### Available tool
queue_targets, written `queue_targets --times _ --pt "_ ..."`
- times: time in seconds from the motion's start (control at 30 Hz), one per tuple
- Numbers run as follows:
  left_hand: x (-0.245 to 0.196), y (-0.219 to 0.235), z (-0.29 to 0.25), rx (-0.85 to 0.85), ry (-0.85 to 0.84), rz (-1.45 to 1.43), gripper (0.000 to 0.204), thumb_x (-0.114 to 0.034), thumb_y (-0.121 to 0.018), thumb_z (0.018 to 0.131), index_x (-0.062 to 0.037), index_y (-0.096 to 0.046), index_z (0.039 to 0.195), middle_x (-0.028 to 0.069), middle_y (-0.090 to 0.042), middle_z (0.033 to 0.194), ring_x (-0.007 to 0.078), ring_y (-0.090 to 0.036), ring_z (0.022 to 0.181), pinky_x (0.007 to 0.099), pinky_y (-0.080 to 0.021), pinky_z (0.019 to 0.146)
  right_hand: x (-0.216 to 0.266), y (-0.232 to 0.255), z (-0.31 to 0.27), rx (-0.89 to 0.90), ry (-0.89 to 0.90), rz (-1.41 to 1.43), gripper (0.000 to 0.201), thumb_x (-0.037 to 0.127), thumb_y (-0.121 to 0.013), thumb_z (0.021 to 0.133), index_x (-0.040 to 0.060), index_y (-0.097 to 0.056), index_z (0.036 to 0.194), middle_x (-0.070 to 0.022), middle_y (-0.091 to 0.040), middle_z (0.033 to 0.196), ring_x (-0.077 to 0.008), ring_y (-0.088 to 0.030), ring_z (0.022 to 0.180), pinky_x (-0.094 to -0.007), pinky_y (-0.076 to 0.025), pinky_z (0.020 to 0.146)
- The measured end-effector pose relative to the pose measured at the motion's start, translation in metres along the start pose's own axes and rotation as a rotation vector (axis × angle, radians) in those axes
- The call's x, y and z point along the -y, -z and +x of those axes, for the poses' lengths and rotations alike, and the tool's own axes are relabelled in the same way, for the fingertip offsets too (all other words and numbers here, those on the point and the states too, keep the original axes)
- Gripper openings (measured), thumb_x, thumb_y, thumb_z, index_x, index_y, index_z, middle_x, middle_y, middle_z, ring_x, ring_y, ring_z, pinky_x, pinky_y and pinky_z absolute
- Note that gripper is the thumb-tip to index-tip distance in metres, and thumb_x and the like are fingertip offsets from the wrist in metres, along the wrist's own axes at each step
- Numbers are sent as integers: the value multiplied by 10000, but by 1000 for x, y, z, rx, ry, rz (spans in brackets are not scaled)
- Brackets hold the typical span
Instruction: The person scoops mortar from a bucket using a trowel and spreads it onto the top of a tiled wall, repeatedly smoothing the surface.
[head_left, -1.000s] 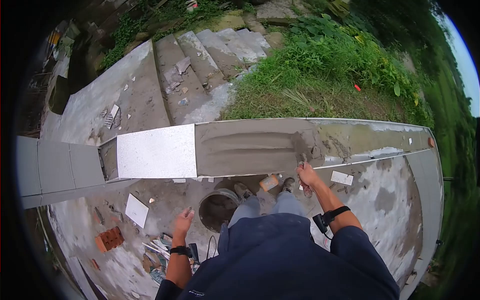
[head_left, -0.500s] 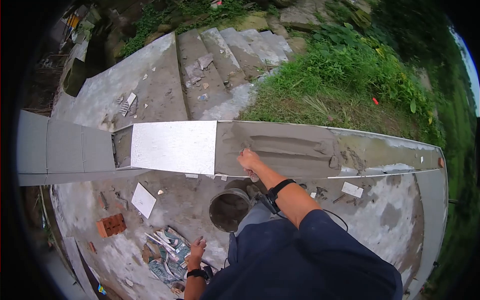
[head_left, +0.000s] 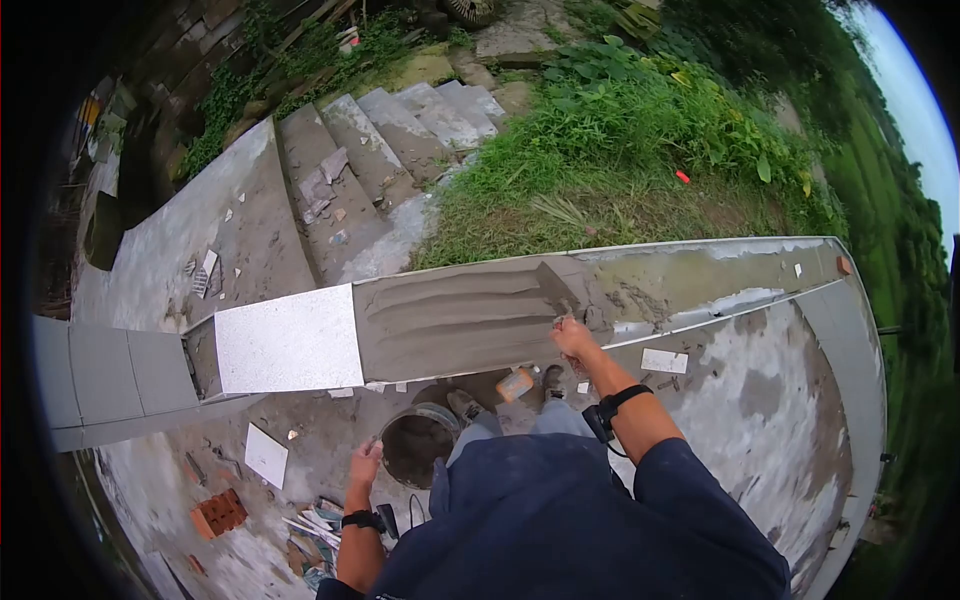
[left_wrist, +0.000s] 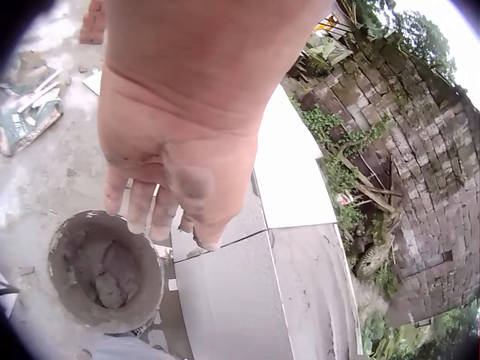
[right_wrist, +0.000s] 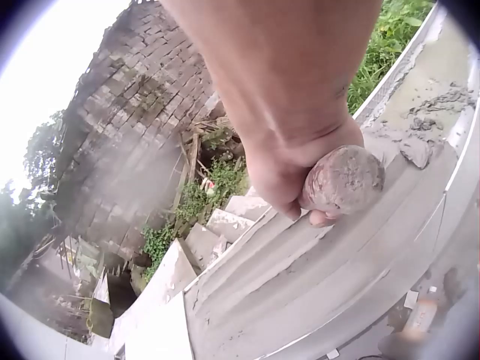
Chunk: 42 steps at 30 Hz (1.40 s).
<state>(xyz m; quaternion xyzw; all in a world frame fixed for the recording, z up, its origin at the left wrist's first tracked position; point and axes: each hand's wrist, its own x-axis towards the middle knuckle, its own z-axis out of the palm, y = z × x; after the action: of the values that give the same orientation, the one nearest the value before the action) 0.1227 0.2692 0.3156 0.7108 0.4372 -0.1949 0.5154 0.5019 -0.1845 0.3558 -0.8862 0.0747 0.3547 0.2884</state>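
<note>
My right hand (head_left: 572,338) grips the mortar-caked handle (right_wrist: 345,180) of a trowel (head_left: 557,287). Its blade lies on the right part of a grey mortar bed (head_left: 440,322) on top of a low wall. Long ridges and grooves run lengthwise through that mortar. Left of the bed, a white tile (head_left: 288,342) covers the wall top. My left hand (head_left: 366,463) hangs over the ground with nothing in it, its fingers loosely bent. Beside it stands a bucket (left_wrist: 147,289) with wet mortar inside; in the left wrist view the fingertips overlap its rim.
Grey tiles (head_left: 105,350) cover the wall's left end. Further right the wall top is bare, with mortar crumbs (head_left: 635,297). An orange-labelled bottle (head_left: 515,384), a loose tile (head_left: 266,455), a red brick (head_left: 218,513) and bags lie on the ground. Steps (head_left: 320,190) and grass (head_left: 560,180) lie beyond.
My right hand swept the trowel left almost to the white tile, then came back to the right end of the mortar. More grooves show in the bed. The left hand dropped lower, then rose beside the bucket.
</note>
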Motion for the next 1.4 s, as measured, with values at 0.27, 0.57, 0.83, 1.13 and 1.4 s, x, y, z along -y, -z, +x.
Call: queue_targets --times 0.27,0.57,0.83,1.13,1.4 --pt "-80 -78 -43 29 51 1 536 -307 -653 962 18 -569 1381 139 -686 1214 166 -649 1044 298 -499 916 -108 95 22 31 -12 43 480 309 -618 911 -84 -544 1175 -238 -710 999 -343 -723 722 -423 -563 714" --pt "-33 -146 -124 -89 160 109 538 -302 -660 948 18 -574 1372 162 -695 1199 210 -667 1031 320 -507 927 -117 84 -5 169 377 -230 444 287 -596 900 -67 -538 1160 -302 -683 1023 -458 -647 1029 -509 -511 882" --pt "-40 -159 -165 -166 128 54 561 -331 -666 940 23 -579 1366 165 -710 1170 218 -668 1045 329 -504 927 -182 127 -7 74 243 -225 396 266 -577 898 -66 -537 1109 -305 -684 994 -460 -653 1001 -520 -507 871" --pt "-27 -152 -187 -224 58 -3 563 -309 -654 961 60 -550 1373 231 -633 1318 307 -615 1222 366 -464 1035 -207 115 -28 114 320 -375 397 256 -599 876 -47 -566 1130 -261 -689 982 -413 -676 951 -465 -526 846" --pt "112 -132 -215 -155 177 9 591 -336 -663 927 46 -563 1368 250 -647 1285 321 -635 1189 373 -478 1019 -13 41 -107 573 233 335 233 165 -592 898 25 -472 1040 -111 -594 768 -194 -615 555 -348 -498 514"
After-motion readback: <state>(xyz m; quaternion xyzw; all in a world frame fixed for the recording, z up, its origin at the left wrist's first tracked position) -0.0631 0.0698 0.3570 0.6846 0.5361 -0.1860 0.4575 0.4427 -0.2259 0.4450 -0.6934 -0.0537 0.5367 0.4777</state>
